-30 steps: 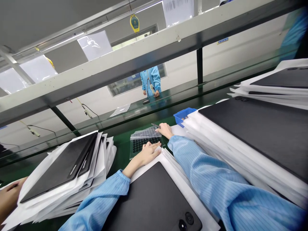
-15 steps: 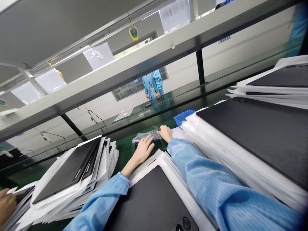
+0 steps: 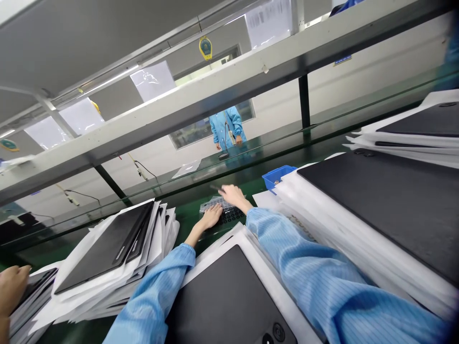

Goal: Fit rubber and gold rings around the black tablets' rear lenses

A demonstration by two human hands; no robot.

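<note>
My left hand point(image 3: 211, 216) lies flat, fingers stretched, on the near left part of a sheet of small round black pieces point(image 3: 232, 216). Clear film point(image 3: 211, 203) covers the sheet's far left part. Above the sheet's far edge, my right hand point(image 3: 233, 196) is closed on a thin dark tool point(image 3: 215, 188) that points left; motion blurs it, so its exact kind does not show. Below my hands, a black tablet-like panel point(image 3: 229, 296) with round camera rings at its near corner rests on white sheets point(image 3: 233, 234).
A stack of black panels point(image 3: 387, 191) between white sheets stands to the right, and another stack point(image 3: 107, 243) to the left. Behind the right stack sits a blue bin point(image 3: 278, 176). Another person's hand point(image 3: 12, 289) is at the left edge. A shelf point(image 3: 201, 91) spans overhead.
My right hand has moved left over the sheet with the thin tool. My left hand has shifted slightly down and left, pressing flatter. The other person's hand at the left edge has risen a little.
</note>
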